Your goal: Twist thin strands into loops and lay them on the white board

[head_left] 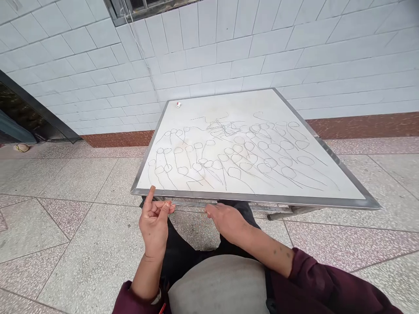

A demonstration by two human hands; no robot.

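Observation:
Many thin dark strands [240, 163], fine like wire or thread, lie across a white board tabletop [209, 102] with a metal rim; most have a round loop at one end. My left hand [153, 226] is palm up just off the near left edge. Its thumb presses against a bent finger while the index finger points up. To the right, my right hand [227, 221] is below the near edge, back upward, with fingertips closed together toward the left hand. Whatever either pinch holds is too fine to make out.
A small white and red item [178, 104] rests in the tabletop's far left corner. Behind stands a white tiled wall [229, 61] with a hanging cord [139, 46]. Table legs [294, 211] show under the near edge. My knees are beneath it, over a speckled floor [88, 240].

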